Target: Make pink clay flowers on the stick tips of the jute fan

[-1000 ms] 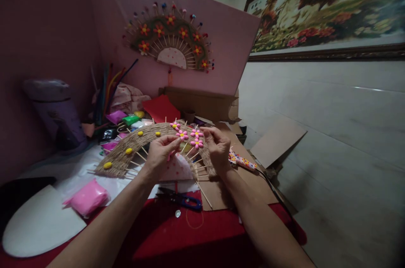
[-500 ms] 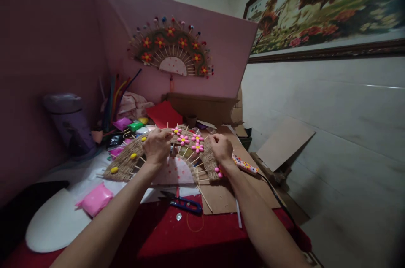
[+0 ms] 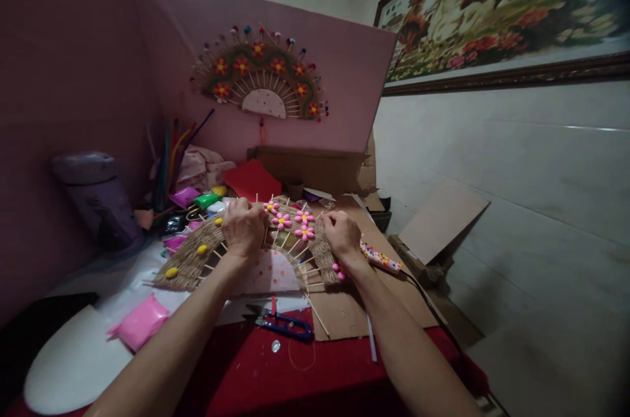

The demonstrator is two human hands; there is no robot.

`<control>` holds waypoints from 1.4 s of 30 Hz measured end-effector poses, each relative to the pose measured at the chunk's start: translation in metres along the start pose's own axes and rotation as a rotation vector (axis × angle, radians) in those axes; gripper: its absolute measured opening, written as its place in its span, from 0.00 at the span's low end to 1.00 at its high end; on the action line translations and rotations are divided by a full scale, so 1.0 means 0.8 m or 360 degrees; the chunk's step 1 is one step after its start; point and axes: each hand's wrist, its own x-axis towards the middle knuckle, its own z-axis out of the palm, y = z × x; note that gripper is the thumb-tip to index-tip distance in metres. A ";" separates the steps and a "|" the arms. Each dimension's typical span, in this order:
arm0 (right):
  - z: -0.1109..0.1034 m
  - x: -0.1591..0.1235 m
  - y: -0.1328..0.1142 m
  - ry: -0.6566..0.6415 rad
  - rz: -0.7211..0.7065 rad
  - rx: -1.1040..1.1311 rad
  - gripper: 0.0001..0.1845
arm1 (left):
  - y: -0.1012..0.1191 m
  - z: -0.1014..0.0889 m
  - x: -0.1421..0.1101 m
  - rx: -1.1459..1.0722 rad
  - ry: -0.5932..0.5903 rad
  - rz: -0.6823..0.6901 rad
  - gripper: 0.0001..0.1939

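Note:
A half-round fan of woven straw-coloured cord [image 3: 180,267] on thin wooden sticks lies in front of me. Pink clay flowers [image 3: 304,232] with yellow centres dot its middle and right. Several yellow clay ovals [image 3: 202,249] sit bare on its left. My left hand [image 3: 243,228] is closed over the upper band, left of the flowers, its fingertips hidden. Fingers curled, my right hand [image 3: 343,233] closes at the band's right upper edge. A white half-circle with pink dots [image 3: 273,270] forms the fan's base. Blue-handled thread snips [image 3: 283,324] lie below it.
A pink clay packet [image 3: 140,323] and a white rounded board [image 3: 79,358] lie at left. Right of the fan is a patterned glue gun [image 3: 381,257] with a cord, over cardboard [image 3: 344,318]. A purple bottle [image 3: 105,203] stands behind left. A finished fan [image 3: 260,79] hangs on the pink wall.
My left hand has gone from a pinch in front of the fan up to its upper band and closed there. My right hand has curled at the right edge. The view shifted slightly.

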 end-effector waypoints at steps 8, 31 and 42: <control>-0.002 -0.002 -0.002 0.0010 -0.0030 -0.0047 0.18 | 0.002 -0.004 -0.001 0.0067 -0.0038 0.0077 0.15; 0.002 -0.004 -0.002 0.0008 -0.0087 -0.0112 0.18 | -0.004 -0.031 -0.020 0.0172 -0.0126 0.0275 0.15; 0.002 -0.003 -0.002 0.0003 -0.0085 -0.0140 0.18 | 0.000 -0.015 -0.020 0.0246 -0.0194 0.0379 0.18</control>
